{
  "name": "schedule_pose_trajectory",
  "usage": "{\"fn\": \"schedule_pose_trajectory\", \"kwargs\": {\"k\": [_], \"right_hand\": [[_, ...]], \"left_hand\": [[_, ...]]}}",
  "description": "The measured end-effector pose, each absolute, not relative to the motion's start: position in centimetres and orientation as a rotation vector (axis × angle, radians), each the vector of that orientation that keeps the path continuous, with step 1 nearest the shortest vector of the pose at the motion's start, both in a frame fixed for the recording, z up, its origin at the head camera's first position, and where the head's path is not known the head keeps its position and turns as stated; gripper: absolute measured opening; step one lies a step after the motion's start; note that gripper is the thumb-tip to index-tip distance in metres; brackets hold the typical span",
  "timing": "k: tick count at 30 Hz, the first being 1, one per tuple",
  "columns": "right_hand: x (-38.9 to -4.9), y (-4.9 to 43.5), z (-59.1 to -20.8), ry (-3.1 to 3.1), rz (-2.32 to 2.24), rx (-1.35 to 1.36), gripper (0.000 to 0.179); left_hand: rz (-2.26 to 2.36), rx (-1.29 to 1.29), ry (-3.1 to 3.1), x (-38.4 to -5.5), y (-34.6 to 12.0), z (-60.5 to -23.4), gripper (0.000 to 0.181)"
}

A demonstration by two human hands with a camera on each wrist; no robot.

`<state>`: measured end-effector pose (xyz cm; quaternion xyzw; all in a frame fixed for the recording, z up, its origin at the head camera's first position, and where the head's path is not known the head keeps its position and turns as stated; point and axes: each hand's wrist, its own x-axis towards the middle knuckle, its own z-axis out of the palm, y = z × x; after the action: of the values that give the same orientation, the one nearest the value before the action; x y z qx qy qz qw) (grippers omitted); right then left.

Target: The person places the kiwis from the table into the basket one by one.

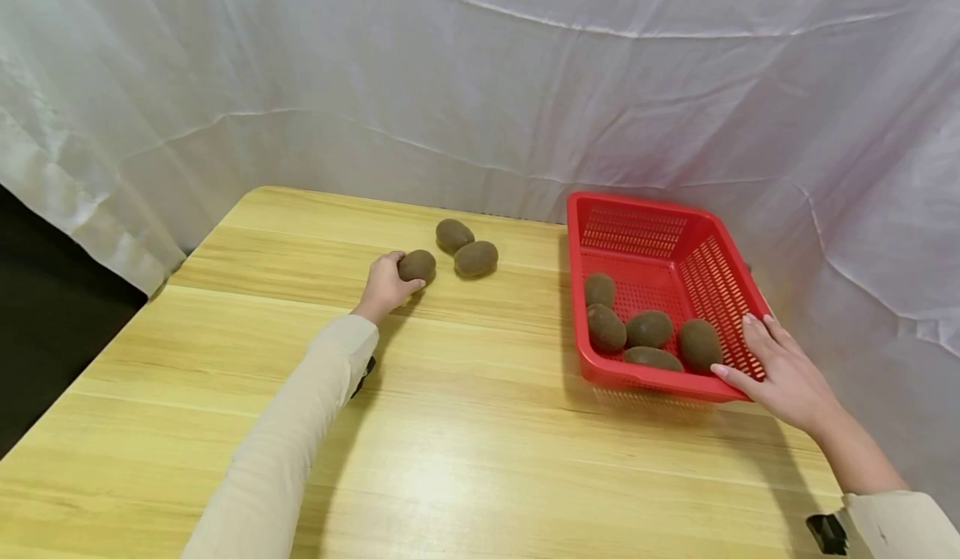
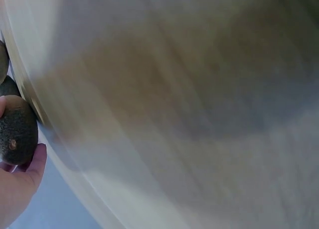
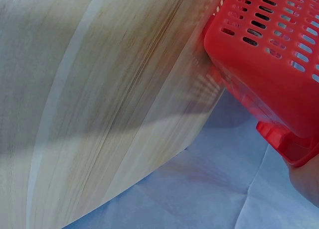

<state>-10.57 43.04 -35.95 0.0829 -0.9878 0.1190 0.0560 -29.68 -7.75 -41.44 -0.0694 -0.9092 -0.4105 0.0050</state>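
I see the left hand (image 1: pixel 386 286) half curled around a fuzzy brown oval kiwi (image 1: pixel 418 267) beside two loose kiwis (image 1: pixel 476 259), the right hand (image 1: pixel 791 380) gripping the near corner of a red slotted-plastic basket (image 1: pixel 577 292), and I'd expect light, firm, bruisable fruit, best pinched around its middle.

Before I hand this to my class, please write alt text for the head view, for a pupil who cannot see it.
A person's left hand grips one brown kiwi near two others on a wooden table. To the right, their right hand rests on the edge of a red basket holding five more.
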Motion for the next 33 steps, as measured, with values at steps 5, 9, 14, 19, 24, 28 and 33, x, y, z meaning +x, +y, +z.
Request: {"fn": "schedule_pose_trajectory", "kwargs": {"k": [5, 9, 14, 19, 24, 28, 33], "right_hand": [[-10.6, 43.0, -35.9, -2.995, 0.359, 0.252, 0.083], [-10.6, 43.0, -36.0, -2.995, 0.36, 0.253, 0.083], [-10.5, 43.0, -36.0, -2.985, 0.362, 0.261, 0.083], [-10.6, 43.1, -36.0, -2.988, 0.358, 0.259, 0.082], [-10.6, 43.1, -36.0, -2.995, 0.355, 0.256, 0.082], [-10.6, 43.1, -36.1, -2.995, 0.355, 0.258, 0.082], [-10.7, 43.1, -36.1, -2.998, 0.354, 0.256, 0.082]], "left_hand": [[-1.303, -0.214, -2.828, -29.6, -8.0, -41.4, 0.06], [-1.288, -0.243, -2.8, -29.8, -8.3, -41.3, 0.059], [-1.29, -0.295, -2.771, -29.7, -8.5, -41.0, 0.058], [-1.295, -0.325, -2.75, -29.5, -8.7, -40.9, 0.057], [-1.342, -0.324, -2.748, -29.2, -8.8, -40.6, 0.057], [-1.375, -0.321, -2.753, -29.0, -8.9, -40.3, 0.058], [-1.402, -0.335, -2.748, -28.7, -9.0, -39.9, 0.057]]}}
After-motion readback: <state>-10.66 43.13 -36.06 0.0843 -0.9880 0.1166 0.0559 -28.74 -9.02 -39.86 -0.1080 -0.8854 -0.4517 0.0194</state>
